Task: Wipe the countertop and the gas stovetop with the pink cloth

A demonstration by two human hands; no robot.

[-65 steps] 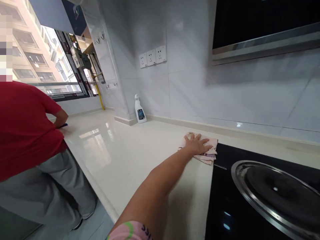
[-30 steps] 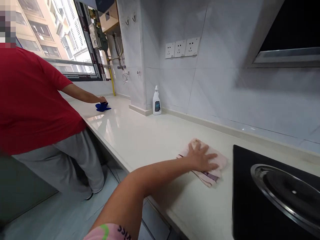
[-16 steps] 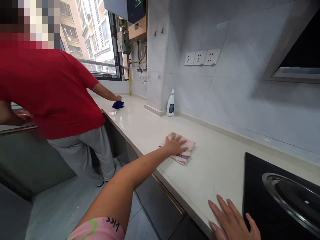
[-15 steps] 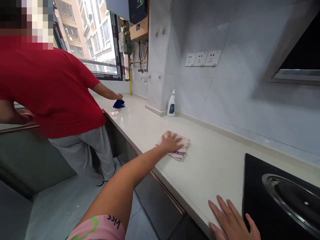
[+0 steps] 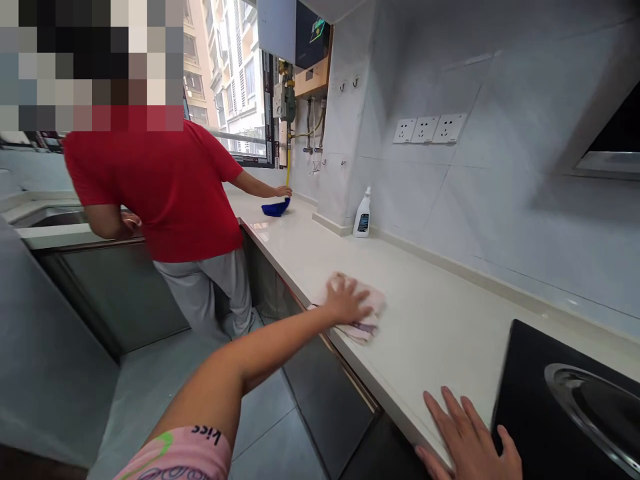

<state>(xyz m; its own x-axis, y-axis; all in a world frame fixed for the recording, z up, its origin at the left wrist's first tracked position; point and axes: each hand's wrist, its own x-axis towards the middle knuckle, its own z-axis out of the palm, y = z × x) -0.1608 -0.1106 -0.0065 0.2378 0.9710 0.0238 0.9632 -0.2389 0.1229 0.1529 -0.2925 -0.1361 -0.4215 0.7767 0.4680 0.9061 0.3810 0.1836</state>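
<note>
My left hand (image 5: 347, 303) lies flat with spread fingers on a pale pink cloth (image 5: 371, 303), pressing it against the white countertop (image 5: 430, 313). Part of the cloth is hidden under the palm, and its edges are slightly blurred. Close to the counter's front edge, my right hand (image 5: 470, 437) rests with its fingers apart and nothing in it. Its thumb side is at the front edge, and its little finger reaches over the corner of the black cooktop (image 5: 530, 373).
A white spray bottle (image 5: 362, 217) stands against the wall by the pillar. Farther along, a co-worker in a red shirt (image 5: 170, 193) has a hand at a blue cloth (image 5: 275, 208) on the counter. A sink (image 5: 60, 215) is at the far left. Sockets (image 5: 430, 129) are on the wall.
The view has shifted left. My left hand and the pink cloth have slid slightly toward the counter's front edge. My right hand stays by the cooktop. The co-worker's blue cloth has changed shape.
</note>
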